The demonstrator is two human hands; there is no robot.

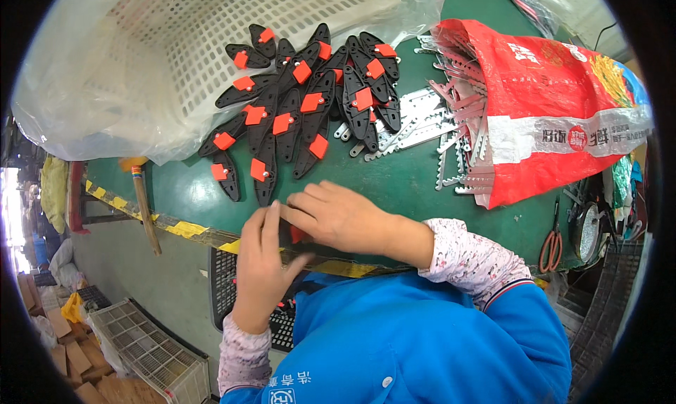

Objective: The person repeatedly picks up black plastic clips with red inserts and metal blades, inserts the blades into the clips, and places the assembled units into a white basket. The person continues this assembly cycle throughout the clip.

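Close together at the table's near edge are my left hand (263, 267) and my right hand (343, 218). My right hand's bent fingers reach over to my left fingertips, closed around a small red piece (298, 234) that shows only in part beneath them. My left hand has its fingers pressed together and its thumb apart; whatever they hold is hidden. Just beyond lies a pile of black pointed plates (289, 115), each with a red diamond-shaped tab. Right of the pile, silver notched metal strips (415, 126) spill from a red woven sack (549, 108).
A plastic-lined white perforated basket (211, 45) stands behind the pile. A wooden-handled brush (144, 207) overhangs the taped left edge of the green table (366, 186). Scissors (552, 242) lie at the right. A black crate (224, 284) is below the table edge, a white crate (151, 351) on the floor.
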